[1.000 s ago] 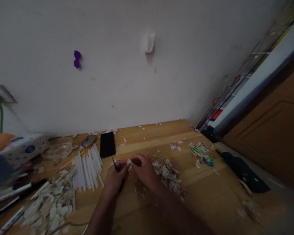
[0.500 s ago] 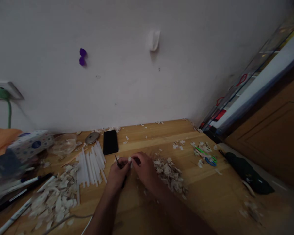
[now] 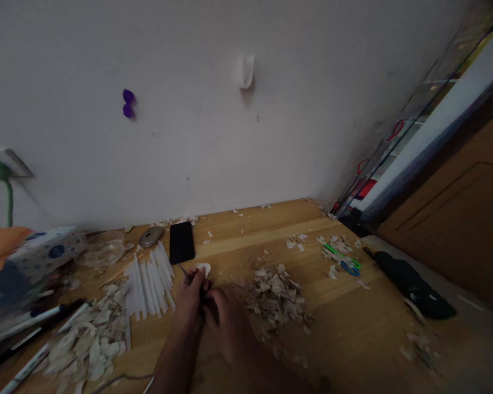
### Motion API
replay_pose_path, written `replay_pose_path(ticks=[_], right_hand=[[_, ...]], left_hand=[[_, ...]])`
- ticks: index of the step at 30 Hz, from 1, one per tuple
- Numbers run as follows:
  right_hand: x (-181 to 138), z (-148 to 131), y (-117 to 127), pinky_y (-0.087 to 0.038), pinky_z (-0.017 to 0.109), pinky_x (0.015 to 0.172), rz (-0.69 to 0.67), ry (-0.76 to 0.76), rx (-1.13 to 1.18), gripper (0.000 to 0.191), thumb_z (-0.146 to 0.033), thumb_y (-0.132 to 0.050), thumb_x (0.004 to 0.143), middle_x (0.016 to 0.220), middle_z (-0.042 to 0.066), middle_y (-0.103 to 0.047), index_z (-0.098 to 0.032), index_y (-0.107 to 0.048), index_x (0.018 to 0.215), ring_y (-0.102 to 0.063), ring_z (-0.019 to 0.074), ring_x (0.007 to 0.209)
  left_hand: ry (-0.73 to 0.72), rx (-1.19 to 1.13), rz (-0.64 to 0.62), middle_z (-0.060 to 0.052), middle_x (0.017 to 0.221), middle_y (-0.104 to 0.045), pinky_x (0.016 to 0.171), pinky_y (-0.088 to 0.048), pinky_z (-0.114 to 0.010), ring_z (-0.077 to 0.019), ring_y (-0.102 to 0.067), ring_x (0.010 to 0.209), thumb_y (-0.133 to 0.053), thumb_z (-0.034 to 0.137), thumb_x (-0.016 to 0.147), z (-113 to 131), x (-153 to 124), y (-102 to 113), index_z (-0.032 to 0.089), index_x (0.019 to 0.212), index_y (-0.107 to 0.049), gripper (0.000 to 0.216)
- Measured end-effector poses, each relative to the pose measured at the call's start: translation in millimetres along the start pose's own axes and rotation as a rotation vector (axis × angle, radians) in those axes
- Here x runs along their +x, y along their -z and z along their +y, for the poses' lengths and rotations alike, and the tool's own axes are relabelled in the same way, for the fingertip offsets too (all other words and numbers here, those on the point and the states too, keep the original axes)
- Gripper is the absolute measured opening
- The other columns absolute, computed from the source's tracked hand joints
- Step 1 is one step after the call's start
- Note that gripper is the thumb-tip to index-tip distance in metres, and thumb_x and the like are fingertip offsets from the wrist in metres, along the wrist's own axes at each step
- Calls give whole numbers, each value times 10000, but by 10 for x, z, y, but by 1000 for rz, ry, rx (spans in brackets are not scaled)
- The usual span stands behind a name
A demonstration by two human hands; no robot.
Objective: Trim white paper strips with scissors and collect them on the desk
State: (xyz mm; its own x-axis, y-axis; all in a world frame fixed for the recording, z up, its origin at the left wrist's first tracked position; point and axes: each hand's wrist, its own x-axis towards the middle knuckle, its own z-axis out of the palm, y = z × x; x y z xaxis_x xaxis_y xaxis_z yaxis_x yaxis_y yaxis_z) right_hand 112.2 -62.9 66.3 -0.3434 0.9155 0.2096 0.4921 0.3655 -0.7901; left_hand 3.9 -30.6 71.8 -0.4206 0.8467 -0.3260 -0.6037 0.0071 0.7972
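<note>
My left hand is closed around a slim dark pointed tool, whose tip sticks out at the upper left. A whitish flat piece shows at its fingertips; whether it is gripped or only touched I cannot tell. Close against the left one, my right hand has its thumb and fingers bent together, and what is between them is hidden. Right of my hands lies a heap of pale, brownish-edged flakes. Another heap of whiter flakes is at the left, beside a row of white translucent strips.
Behind the strips lie a black phone and an oval metallic object. A clear plastic dish, a dotted box and pens crowd the left. Green-and-blue scissors and a folded dark umbrella are at the right.
My right hand has come down and left, lower against the left hand. The whitish piece now shows beyond the left fingertips. The view has shifted slightly.
</note>
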Motion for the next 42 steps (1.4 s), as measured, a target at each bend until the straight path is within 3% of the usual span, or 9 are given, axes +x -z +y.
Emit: replay_pose_path(ticks=[4,7,11,15,23,26,31,37,42], right_hand=[[160,31,-11,-520,370,879,-66,-128,50,249,-106,-666,827,1059,77,-704,-196,-649,1058,-665,259,1001],[246,72,64,-516,335,850,-178,-128,128,347,-112,-678,823,1070,61,-738,-210,-645,1154,-695,245,971],[213,200,215,-481,358,863,-209,-99,-41,176,-117,-664,824,1019,87,-746,-203,-717,968,-684,278,980],[167,331,283,-459,314,746,-150,-215,-46,124,-141,-660,821,917,69,-741,-208,-704,916,-682,248,868],[442,330,-84,-485,261,701,25,-174,619,103,-277,-608,853,855,7,-707,-220,-649,928,-652,171,762],[472,372,-118,-500,260,705,106,-173,755,154,-303,-635,838,916,15,-720,-220,-666,964,-654,167,769],[459,432,-105,-516,273,733,169,-203,738,222,-307,-694,790,918,13,-734,-229,-690,997,-674,187,810],[501,365,9,-533,288,726,214,-241,685,191,-358,-668,802,861,14,-736,-226,-677,941,-685,194,786],[520,319,84,-521,276,694,217,-253,631,197,-400,-643,823,834,12,-725,-222,-658,905,-673,186,754]], left_hand=[[5,-63,-17,78,512,-548,507,-466,-193,-135,-614,543,-896,341,618,-2,-21,-33,228,830,-536,433],[-21,-92,-9,54,599,-617,560,-515,-235,-149,-652,592,-913,311,585,36,5,-33,215,811,-574,419],[-254,-140,86,32,752,-692,707,-549,-246,-121,-675,701,-911,311,588,171,117,67,191,760,-641,342],[-389,-102,220,45,734,-695,668,-503,-181,-77,-641,668,-901,311,616,253,210,186,196,793,-692,297],[-238,-223,133,31,691,-675,665,-528,-220,-99,-629,640,-922,294,580,-13,229,124,191,761,-679,320],[-148,-246,78,35,679,-655,599,-505,-209,-106,-628,622,-922,290,585,-101,196,77,191,774,-675,326],[-13,-198,-47,2,733,-696,590,-490,-199,-113,-641,638,-930,292,586,-179,99,-18,172,764,-688,324],[40,-116,-76,-12,700,-704,683,-519,-208,-108,-634,657,-942,289,551,-173,93,-45,155,741,-710,328],[58,22,-95,-38,737,-718,665,-510,-214,-125,-638,673,-938,356,543,-127,89,-43,146,799,-743,384]])
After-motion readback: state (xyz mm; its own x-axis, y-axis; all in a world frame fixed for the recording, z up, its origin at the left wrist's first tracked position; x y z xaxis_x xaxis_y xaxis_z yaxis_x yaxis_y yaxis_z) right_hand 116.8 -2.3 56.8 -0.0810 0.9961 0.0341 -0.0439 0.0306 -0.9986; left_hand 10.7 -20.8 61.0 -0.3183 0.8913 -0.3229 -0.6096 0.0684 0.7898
